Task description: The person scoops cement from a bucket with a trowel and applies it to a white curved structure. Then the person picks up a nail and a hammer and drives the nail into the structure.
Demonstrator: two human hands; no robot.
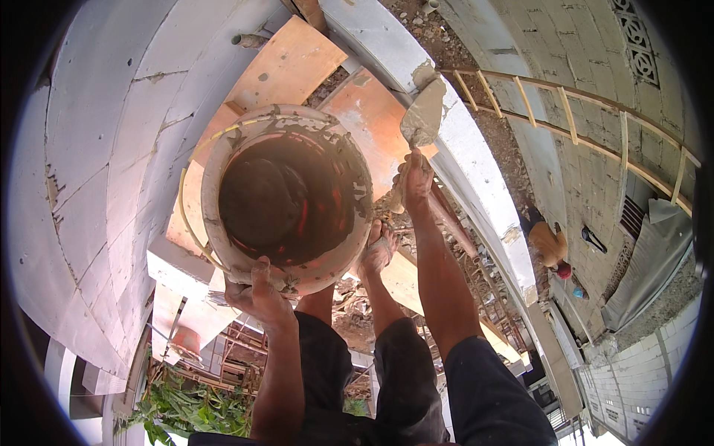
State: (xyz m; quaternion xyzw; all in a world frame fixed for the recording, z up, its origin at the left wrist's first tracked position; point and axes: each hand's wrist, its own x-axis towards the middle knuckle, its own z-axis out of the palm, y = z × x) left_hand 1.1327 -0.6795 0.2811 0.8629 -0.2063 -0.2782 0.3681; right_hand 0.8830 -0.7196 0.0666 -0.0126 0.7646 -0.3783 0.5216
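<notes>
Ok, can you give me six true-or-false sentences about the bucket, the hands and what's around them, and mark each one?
1. The left hand grips the bucket. True.
2. The right hand is empty. False: it holds a trowel.
3. There is grey mix inside the bucket. True.
4. The trowel is spotless. False: grey mix is smeared on it.
5. Green leaves show at the lower left. True.
6. Another person is at the far left. False: the other person is on the right.
</notes>
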